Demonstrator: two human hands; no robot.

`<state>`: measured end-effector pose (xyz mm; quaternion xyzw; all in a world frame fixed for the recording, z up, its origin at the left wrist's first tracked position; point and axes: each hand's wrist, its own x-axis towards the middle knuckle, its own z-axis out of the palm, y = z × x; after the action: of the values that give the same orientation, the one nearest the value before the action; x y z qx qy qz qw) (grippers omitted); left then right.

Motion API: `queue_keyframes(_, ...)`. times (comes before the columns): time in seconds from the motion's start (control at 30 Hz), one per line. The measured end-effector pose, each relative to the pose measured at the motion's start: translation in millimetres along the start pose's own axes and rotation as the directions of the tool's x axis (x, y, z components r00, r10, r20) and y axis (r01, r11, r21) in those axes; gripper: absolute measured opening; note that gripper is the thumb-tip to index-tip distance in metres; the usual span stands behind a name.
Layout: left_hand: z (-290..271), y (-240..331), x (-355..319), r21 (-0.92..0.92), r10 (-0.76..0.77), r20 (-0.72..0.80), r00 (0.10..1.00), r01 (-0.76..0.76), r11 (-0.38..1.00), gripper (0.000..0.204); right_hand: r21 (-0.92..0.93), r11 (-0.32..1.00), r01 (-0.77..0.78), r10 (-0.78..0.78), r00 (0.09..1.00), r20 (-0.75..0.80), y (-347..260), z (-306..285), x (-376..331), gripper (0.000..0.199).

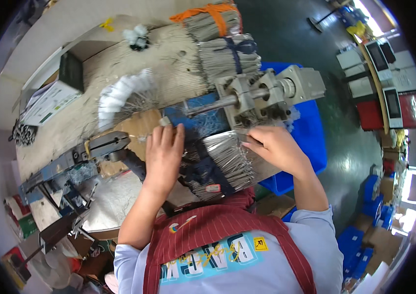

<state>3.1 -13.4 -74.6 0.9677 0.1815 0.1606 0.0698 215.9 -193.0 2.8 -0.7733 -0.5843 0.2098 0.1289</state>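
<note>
My left hand (163, 158) reaches to the front edge of the blue machine bed (195, 110), its fingers bent down beside a small pale block (164, 121). Its thumb and whatever lies under the fingertips are hidden. On the right, my right hand (279, 147) is closed in a pinch at the upper end of a bundle of thin metal wires (228, 159), with slim wire ends at its fingertips. Dark blue cloth (208, 166) wraps that bundle, which lies in front of me. Just beyond the hands, a metal shaft (218, 105) runs left from its clamp blocks (252, 93).
A blue bin (316, 139) stands under the machine's right side. Wires with white ends (124, 93) fan out on the worktop. Tied wire bundles (230, 56) lie at the back. Left are a dark metal clamp arm (107, 143) and a box of papers (53, 100).
</note>
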Motion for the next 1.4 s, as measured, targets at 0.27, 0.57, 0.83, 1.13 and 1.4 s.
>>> queue_keyframes(0.27,-23.6,7.7,-6.5,0.020,-0.056,-0.053,0.997,0.058,0.998,0.036,0.307,0.951,-0.020,0.054,0.993,-0.101,19.3,42.7,-22.0,0.023)
queue_keyframes(0.57,-61.8,42.5,7.5,-0.868,-0.022,0.308,0.951,0.290,0.403,0.031,0.178,0.899,0.400,-0.323,0.881,-0.345,-26.2,-35.3,18.2,0.029)
queue_keyframes(0.83,-70.0,-26.0,54.8,-0.190,-0.092,-0.018,0.996,0.086,0.978,0.014,-0.319,0.860,0.398,-0.467,0.867,-0.177,-28.0,-25.8,126.4,0.017)
queue_keyframes(1.13,-118.3,-48.7,24.1,-0.268,-0.029,0.196,0.980,0.082,0.960,0.008,-0.155,0.742,0.652,-0.670,0.733,-0.123,-73.9,-5.6,136.7,0.022)
queue_keyframes(1.4,-100.1,-58.0,-66.7,-0.512,-0.701,-0.199,0.685,0.537,0.671,0.005,0.180,0.738,0.651,-0.669,0.741,0.065,-111.7,24.1,171.0,0.018)
